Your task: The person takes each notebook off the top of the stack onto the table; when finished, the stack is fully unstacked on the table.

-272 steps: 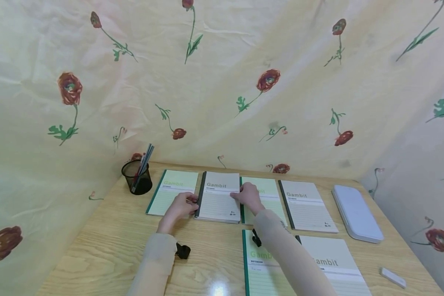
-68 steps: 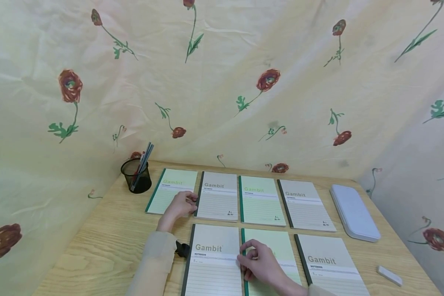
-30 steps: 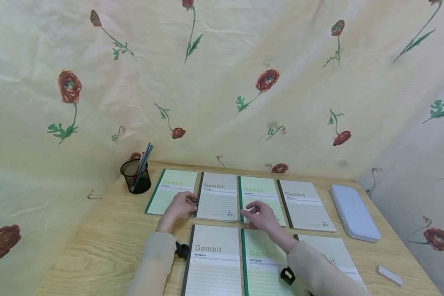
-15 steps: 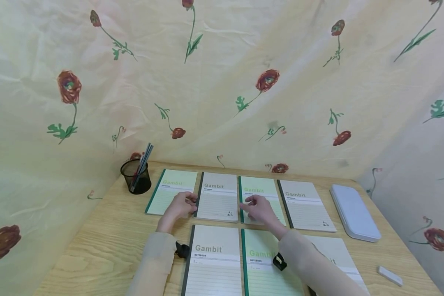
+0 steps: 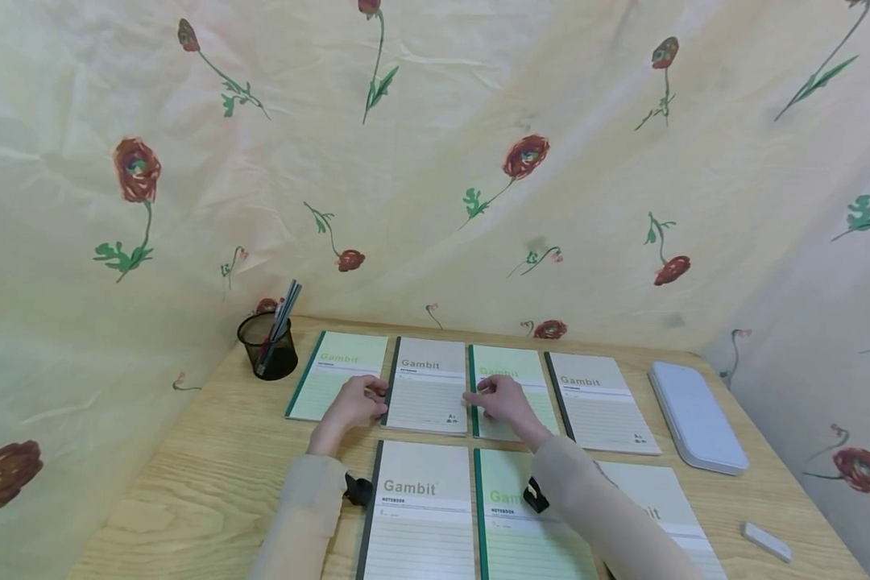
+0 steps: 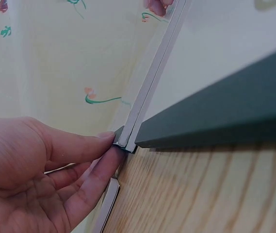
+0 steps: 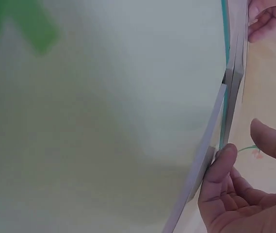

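Note:
My left hand (image 5: 351, 401) pinches the dark-spined left edge of a white notebook (image 5: 426, 393), second from left in the back row. In the left wrist view, thumb and fingers (image 6: 82, 148) meet on its spine near the corner. My right hand (image 5: 503, 399) is over the green notebook (image 5: 540, 383) to its right, its fingertips by the white notebook's right edge. The right wrist view shows the right thumb (image 7: 268, 138) apart from the bent fingers; whether they touch a notebook, I cannot tell. Three more notebooks lie in front: white (image 5: 416, 532), green (image 5: 532, 552), and white (image 5: 670, 499).
A green notebook (image 5: 351, 349) and a white one (image 5: 602, 403) end the back row. A mesh pen cup (image 5: 279, 358) with pens stands at the back left. A pale flat case (image 5: 698, 415) and a small white eraser-like block (image 5: 767, 541) lie at the right.
My right hand has moved from the front green notebook up to the back row, then left towards the white notebook's right edge. A white notebook was added front left after the oldest frame. Left hand unchanged.

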Available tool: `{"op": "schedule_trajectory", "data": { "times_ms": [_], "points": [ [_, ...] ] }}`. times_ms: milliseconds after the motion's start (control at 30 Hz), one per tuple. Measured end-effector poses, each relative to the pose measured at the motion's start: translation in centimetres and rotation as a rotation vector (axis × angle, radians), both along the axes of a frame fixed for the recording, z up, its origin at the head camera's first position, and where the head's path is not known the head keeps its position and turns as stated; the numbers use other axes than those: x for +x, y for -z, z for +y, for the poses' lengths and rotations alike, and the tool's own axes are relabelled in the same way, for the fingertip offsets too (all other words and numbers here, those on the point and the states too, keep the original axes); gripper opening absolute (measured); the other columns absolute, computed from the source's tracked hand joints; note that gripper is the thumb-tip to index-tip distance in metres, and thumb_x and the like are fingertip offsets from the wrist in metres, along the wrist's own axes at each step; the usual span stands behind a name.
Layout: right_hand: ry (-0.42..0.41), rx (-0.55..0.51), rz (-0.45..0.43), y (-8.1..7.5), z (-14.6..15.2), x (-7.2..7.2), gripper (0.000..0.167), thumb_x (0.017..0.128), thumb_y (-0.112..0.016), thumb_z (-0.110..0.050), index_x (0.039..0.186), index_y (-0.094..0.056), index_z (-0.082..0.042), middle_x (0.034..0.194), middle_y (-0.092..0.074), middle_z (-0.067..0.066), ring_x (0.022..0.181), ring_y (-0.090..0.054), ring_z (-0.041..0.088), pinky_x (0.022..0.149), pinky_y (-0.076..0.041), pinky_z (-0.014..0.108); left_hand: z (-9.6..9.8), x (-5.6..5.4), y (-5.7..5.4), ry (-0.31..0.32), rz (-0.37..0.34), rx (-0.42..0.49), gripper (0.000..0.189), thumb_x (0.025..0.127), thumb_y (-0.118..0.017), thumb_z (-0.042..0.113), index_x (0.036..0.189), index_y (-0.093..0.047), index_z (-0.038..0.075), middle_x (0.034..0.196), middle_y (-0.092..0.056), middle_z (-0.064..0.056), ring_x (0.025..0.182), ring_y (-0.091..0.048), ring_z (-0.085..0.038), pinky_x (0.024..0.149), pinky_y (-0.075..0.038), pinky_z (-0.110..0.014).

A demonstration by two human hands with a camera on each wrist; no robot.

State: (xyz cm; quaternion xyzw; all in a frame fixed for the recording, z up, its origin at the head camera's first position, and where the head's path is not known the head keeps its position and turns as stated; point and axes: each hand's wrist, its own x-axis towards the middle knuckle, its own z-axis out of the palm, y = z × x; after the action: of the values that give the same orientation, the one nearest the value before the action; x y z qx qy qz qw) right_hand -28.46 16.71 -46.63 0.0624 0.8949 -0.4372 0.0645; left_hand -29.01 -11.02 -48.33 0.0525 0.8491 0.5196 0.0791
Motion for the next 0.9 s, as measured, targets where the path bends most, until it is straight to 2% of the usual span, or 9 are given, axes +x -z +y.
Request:
{"op": "schedule_trajectory", "data": {
  "times_ms": [333,567,900],
  "points": [
    [-0.031,0.063,0.039,0.3,-0.6,-1.3,0.037,0.089,-0.077,-0.027,0.112,-0.067,0.0,0.09,-0.063,0.009,0.071,-0.057,0.018,0.06,-0.047,0.026,0.0,0.0,-0.1,-0.004,0.003,-0.002,0.036,0.084,-0.069,-0.012,0.119,-0.063,-0.008,0.109,-0.064,-0.015,0.091,-0.061,-0.024,0.076,-0.055,-0.032],
    [-0.041,0.126,0.037,0.1,-1.4,-1.5,0.044,0.086,-0.079,-0.028,0.12,-0.064,-0.004,0.099,-0.063,0.01,0.083,-0.057,0.023,0.069,-0.046,0.032,0.2,0.0,-0.4,-0.003,-0.008,0.007,0.035,0.085,-0.068,-0.012,0.119,-0.063,-0.008,0.109,-0.064,-0.015,0.092,-0.061,-0.024,0.076,-0.055,-0.032],
    [-0.062,0.174,0.035,0.2,-1.8,-1.4,0.047,0.085,-0.081,-0.024,0.123,-0.061,-0.002,0.097,-0.063,0.01,0.082,-0.057,0.023,0.071,-0.047,0.033,0.0,0.1,-0.2,-0.005,-0.019,0.007,0.037,0.085,-0.068,-0.012,0.122,-0.062,-0.007,0.111,-0.063,-0.015,0.092,-0.06,-0.024,0.075,-0.055,-0.033]
  ]
}}
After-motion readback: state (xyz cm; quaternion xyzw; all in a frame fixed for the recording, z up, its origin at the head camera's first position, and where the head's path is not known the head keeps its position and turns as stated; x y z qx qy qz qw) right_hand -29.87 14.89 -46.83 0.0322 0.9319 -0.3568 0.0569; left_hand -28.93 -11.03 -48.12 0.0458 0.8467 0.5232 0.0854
